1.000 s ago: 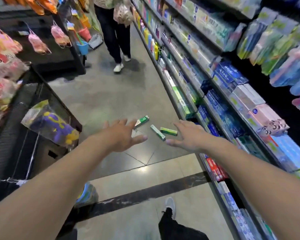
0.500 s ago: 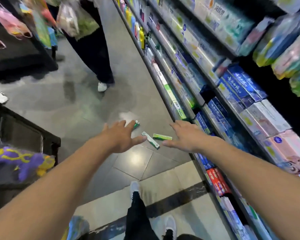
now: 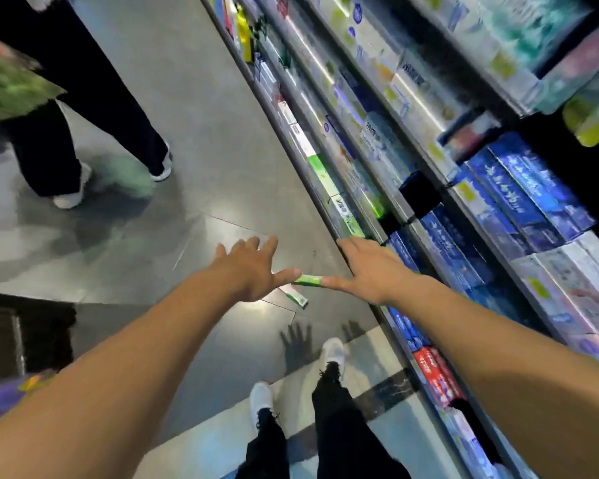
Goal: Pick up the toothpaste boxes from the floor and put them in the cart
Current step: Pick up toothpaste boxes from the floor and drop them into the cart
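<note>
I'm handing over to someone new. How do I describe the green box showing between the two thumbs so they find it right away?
Start at the long shelf unit on the right and drop to the grey floor at its base. There, between the outstretched left hand and right hand, lies the bright green toothpaste box. Its neighbour, the paler white-and-green box, sits nearer the person's feet.

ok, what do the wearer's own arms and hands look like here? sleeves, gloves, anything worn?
Both forearms are bare as far as the frame shows: no sleeves in view. The left hand and right hand wear no gloves; no rings, watch or bands are visible. No markings to see.
</note>
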Demonstrator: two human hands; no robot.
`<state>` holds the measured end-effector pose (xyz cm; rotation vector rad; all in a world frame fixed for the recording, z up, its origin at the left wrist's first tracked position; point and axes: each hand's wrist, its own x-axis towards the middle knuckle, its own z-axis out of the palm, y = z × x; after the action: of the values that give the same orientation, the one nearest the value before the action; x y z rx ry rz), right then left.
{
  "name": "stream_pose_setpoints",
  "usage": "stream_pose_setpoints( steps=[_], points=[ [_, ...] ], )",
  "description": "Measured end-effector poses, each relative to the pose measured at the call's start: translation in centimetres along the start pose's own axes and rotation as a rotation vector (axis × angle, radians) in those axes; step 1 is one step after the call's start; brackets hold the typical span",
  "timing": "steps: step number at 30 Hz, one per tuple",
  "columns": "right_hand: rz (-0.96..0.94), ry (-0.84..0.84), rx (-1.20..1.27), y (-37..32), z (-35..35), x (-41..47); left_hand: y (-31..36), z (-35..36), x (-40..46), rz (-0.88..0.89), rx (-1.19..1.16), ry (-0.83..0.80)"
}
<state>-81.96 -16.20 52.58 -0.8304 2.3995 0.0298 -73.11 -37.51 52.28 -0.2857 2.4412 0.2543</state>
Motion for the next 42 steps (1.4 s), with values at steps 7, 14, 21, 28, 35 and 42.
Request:
stream_pose_setpoints(
  steps=[7,14,21,28,35,42],
  points=[
    [-0.032,-0.098,-0.036,5.7,2.5,11.0,0.0,2.7,12.0,-0.021,-0.032,-0.048],
    [-0.045,-0.085,0.002,10.4,13.1,24.1,-0.1,14.4,25.7,-0.128,-0.256,-0.002],
    [0.020,-0.119,0.003,13.6,33.1,38.1,-0.2,34.0,40.5,-0.364,-0.608,-0.043],
    [0.049,-0.119,-0.056,15.9,47.1,47.8,-0.3,46.8,53.1,-0.669,-0.891,-0.046],
    [0.071,-0.158,-0.180,16.3,52.7,52.6,0.4,50.2,58.7,-0.784,-0.859,0.077],
    [0.196,-0.142,-0.051,16.8,53.3,53.4,0.0,49.5,59.5,-0.805,-0.799,0.057]
  ],
)
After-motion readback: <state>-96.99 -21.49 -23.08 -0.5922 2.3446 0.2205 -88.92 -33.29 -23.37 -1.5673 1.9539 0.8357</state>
